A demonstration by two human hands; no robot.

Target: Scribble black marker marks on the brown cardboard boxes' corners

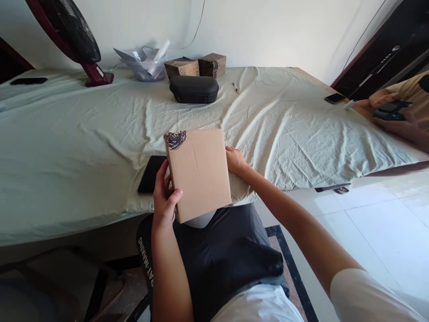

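A flat, closed cardboard box (203,174) is tilted up over the table's front edge, its broad face toward me. Black scribble marks its upper left corner. My left hand (165,197) grips the box's left side, thumb on the front face and fingers around the edge. At the right edge, my right hand (235,159) is partly behind the box; most of its fingers are hidden, so I cannot tell whether it holds the box. A dark flat object like a tablet (150,175) lies on the cloth, partly covered by the box and left hand.
A pale green cloth (100,179) covers the table. Toward the wall stand a fan (97,76), a clear plastic container (144,67), small cardboard boxes (212,65), a black case (194,89) and a pen (235,87). At right are a phone (334,98) and another person's hands (385,100) holding a dark device.
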